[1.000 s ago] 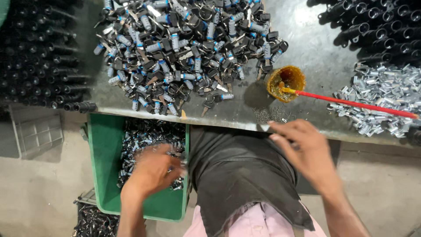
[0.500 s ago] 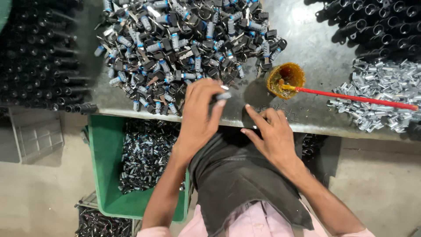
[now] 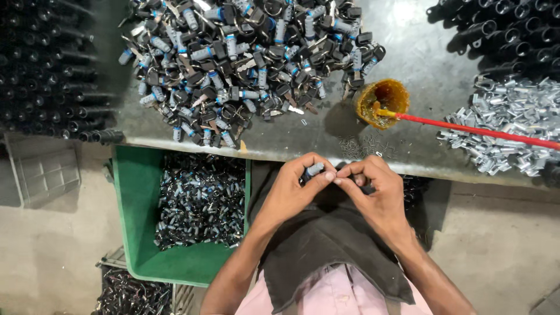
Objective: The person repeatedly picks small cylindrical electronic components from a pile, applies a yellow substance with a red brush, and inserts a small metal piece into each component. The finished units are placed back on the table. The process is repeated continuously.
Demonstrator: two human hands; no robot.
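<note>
While both hands [image 3: 335,186] pinch a small metal cylinder [image 3: 314,170], glossy keyed locks [image 3: 245,64] heap nearby

Left hand [image 3: 291,189] back from pile [image 3: 245,64] edge, now at table rim holding small cylinder [image 3: 313,170]. Right hand [image 3: 373,192] drawn in, fingertips meeting left's at cylinder. Earlier, left was down at green bin [image 3: 137,233].

I see key pile [image 3: 245,64] upper centre on table [image 3: 408,64]; cup [image 3: 382,102] right of it; bin [image 3: 137,216] lower left, below table edge.
</note>
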